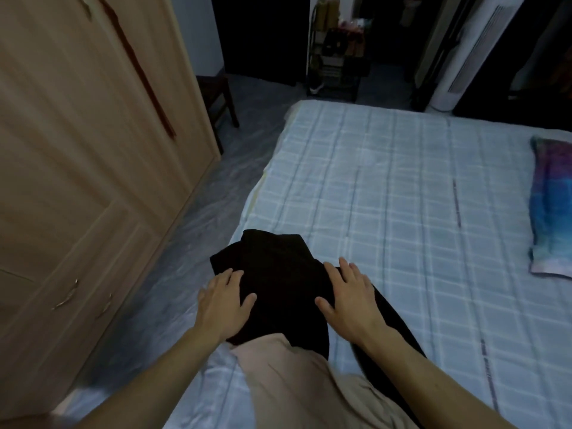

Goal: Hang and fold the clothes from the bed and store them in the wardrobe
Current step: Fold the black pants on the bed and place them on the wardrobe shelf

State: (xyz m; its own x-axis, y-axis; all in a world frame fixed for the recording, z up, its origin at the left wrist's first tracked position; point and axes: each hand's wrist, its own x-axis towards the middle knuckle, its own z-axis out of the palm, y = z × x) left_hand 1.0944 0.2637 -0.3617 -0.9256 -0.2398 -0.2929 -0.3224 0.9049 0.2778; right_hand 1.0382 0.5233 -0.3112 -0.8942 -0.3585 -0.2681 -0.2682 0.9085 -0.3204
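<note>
Both hands flat and spread: left hand (224,300) and right hand (348,294) press on the black garment (278,274), folded at the near-left edge of the bed (402,196), partly over a beige garment (294,376). It looks soft, light and limp, likely to slump if pinched. Best to slide palms under both sides. The wardrobe (77,150) stands shut just left.

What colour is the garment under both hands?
Black garment, clearest in the head view.
</note>
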